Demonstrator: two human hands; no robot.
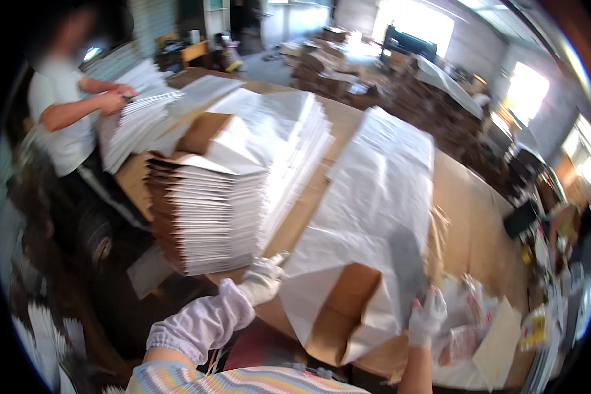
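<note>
A long white paper sack (368,197) lies flat on the table in front of me, its near end folded out to show a brown inside (345,305). My left hand (261,279), in a white glove below a pale lilac sleeve cover, is beside the sack's left near corner, fingers stretched out and apart. At the sack's right near edge is my right hand (428,316), also gloved, its thumb and fingers apart. A grey patch (407,259) lies on the sack just beyond that hand; I cannot tell whether it is a shadow or a flat thing.
A tall pile of white sacks with brown ends (210,217) stands left of centre on the brown-covered table (473,210). At the far left a person (65,111) handles another pile of sacks (141,118). Clear plastic bags (463,315) lie right. Brown stacks (433,108) fill the back.
</note>
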